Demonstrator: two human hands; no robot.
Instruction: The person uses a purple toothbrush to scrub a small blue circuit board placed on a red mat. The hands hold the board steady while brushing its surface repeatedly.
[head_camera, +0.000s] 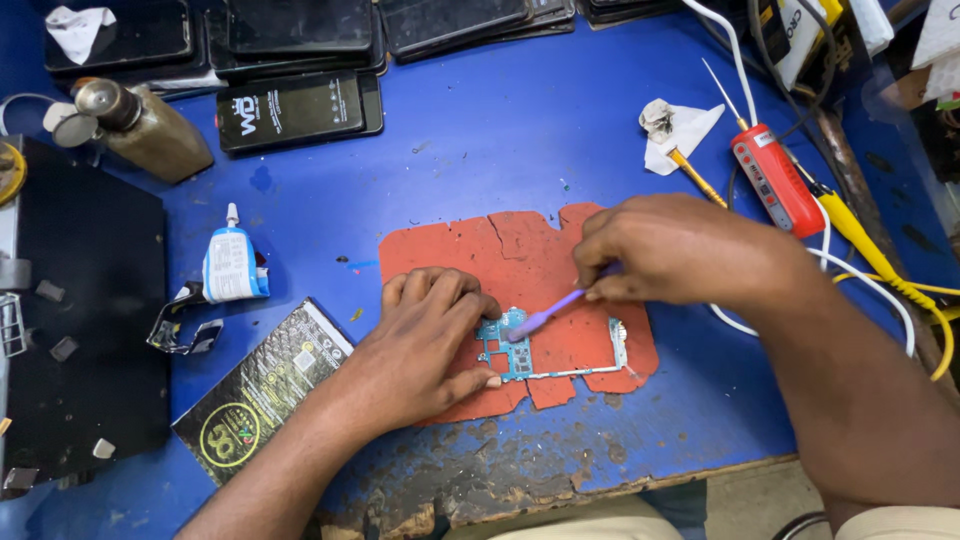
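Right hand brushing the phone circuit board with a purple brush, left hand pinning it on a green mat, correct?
Not quite: the mat is red-orange, not green, as the head view shows. The rest holds: the right hand works a purple brush on the circuit board while the left hand pins it.

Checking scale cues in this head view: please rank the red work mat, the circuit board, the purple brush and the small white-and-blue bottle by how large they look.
1. Red work mat, clearly largest.
2. Circuit board, partly hidden under the left hand.
3. Purple brush and white-and-blue bottle: too close to rank, since the right hand hides part of the brush.
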